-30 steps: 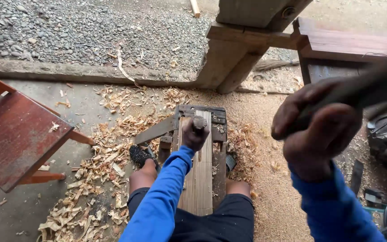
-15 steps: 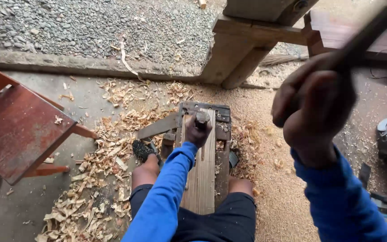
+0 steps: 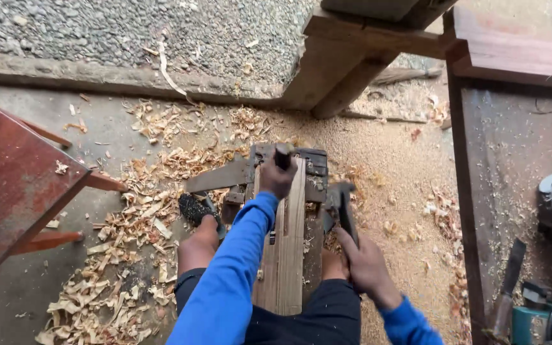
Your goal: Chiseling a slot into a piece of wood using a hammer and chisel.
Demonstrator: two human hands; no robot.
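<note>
In the middle of the frame a long pale wooden plank [image 3: 287,249] lies between the person's knees, its far end resting on a dark wooden block [image 3: 311,167] on the floor. The left hand [image 3: 277,177] is closed around a dark chisel handle [image 3: 283,155], held upright on the plank's far end; it seems wise to keep it steady and vertical. The right hand [image 3: 365,265], lower right of centre, grips a hammer [image 3: 345,207] held low beside the plank. No container shows; wood shavings [image 3: 129,255] lie loose on the floor at the left.

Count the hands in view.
2. Left hand grips a dark tool on the upright wooden plank; right hand holds a hammer low beside it.
</note>
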